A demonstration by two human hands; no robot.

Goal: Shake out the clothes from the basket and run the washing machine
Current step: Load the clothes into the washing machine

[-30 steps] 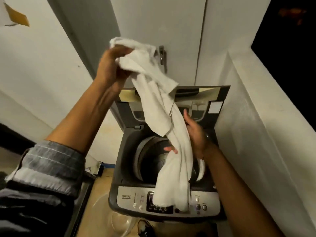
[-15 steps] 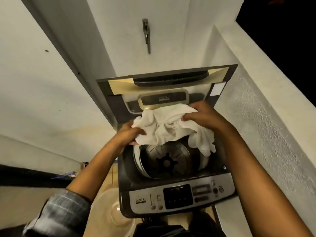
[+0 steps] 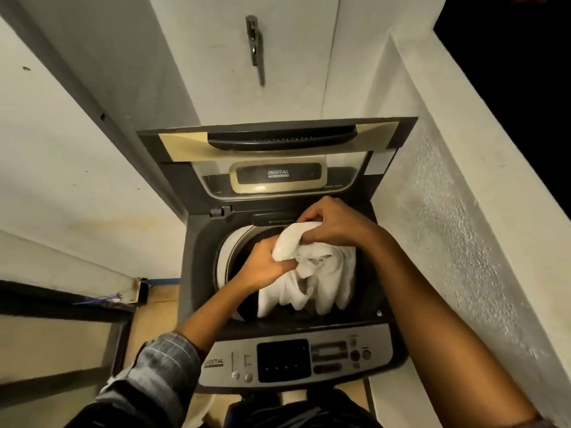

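where the grey top-loading washing machine (image 3: pixel 191 273) stands open, left hand (image 3: pixel 262 267) and right hand (image 3: pixel 330 223) both grip a crumpled white cloth (image 3: pixel 315 273). cloth hangs into the round metal drum (image 3: pixel 230 257).

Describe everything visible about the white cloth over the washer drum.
The white cloth looks like soft, thick, towel-like fabric, bunched and creased rather than spread. Its upper part is gathered between both hands: the left hand grips it from the left, the right hand pinches its top edge. The rest hangs in loose folds into the open drum of the top-loading washing machine, covering the drum's right half. Whether it touches the drum's bottom is hidden.
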